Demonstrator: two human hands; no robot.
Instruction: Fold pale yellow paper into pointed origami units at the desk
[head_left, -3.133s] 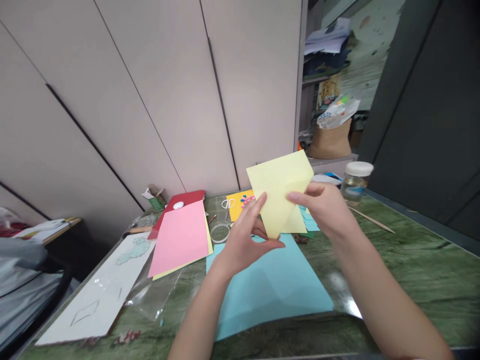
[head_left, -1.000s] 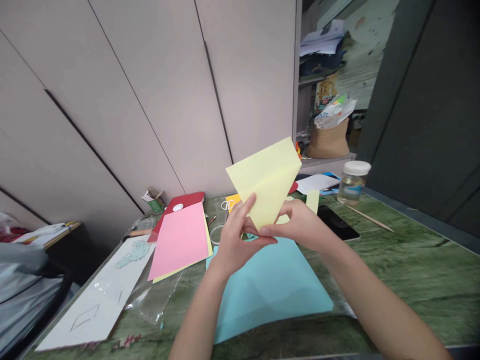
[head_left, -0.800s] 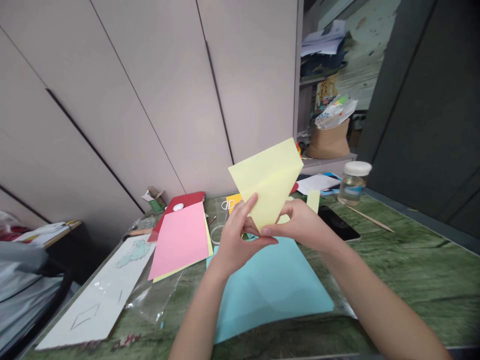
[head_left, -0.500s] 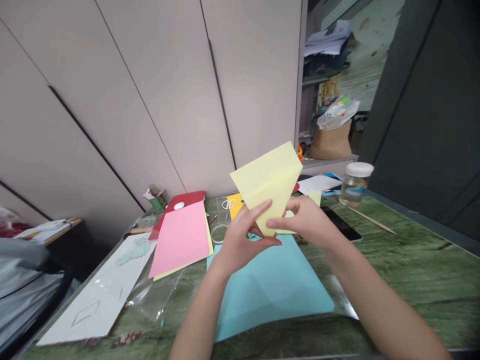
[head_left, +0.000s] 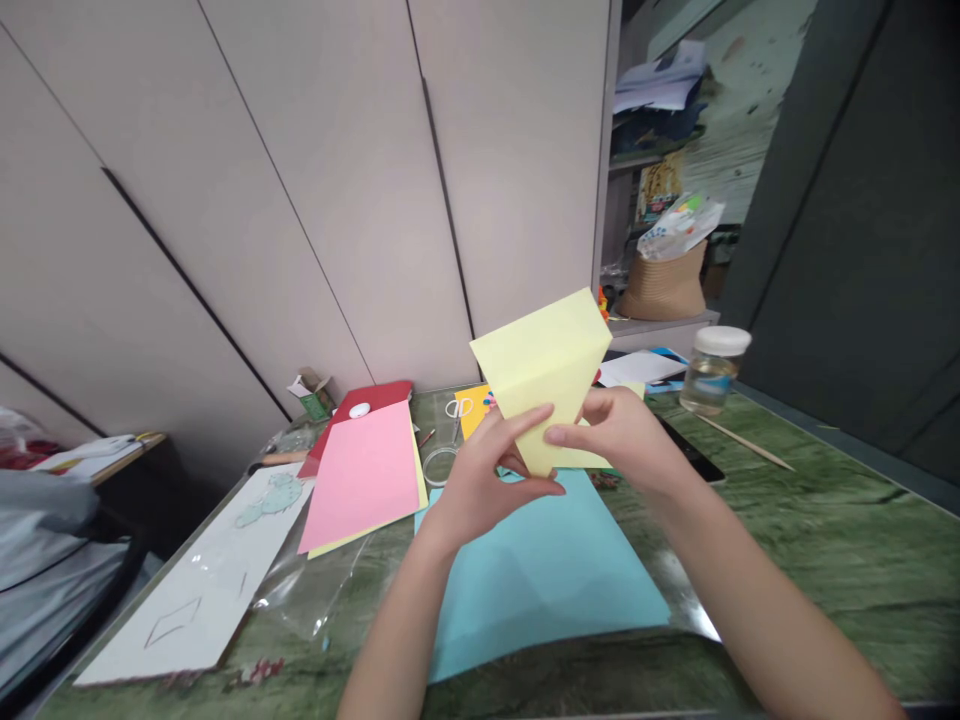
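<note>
Both my hands hold one folded piece of pale yellow paper (head_left: 547, 365) up above the table, its wide end pointing away and its narrow end towards me. My left hand (head_left: 487, 475) grips the lower left side, fingers across the front and thumb beneath the narrow end. On the right edge, my right hand (head_left: 626, 435) pinches the paper between thumb and fingers; some of its fingertips are hidden behind the sheet. Below the hands a light blue sheet (head_left: 547, 580) lies on the green marbled table (head_left: 840, 560).
To the left lie pink paper (head_left: 364, 480), a red folder (head_left: 375, 395) and a white board (head_left: 172, 590) with drawings. White-handled scissors (head_left: 457, 408) and a tape roll (head_left: 439, 466) sit behind my left hand. Rightward are a dark phone (head_left: 694, 455), a lidded jar (head_left: 712, 370) and a wooden stick (head_left: 746, 442).
The yellow paper and my right hand have shifted very slightly to the right in view. Both hands keep the same hold on it.
</note>
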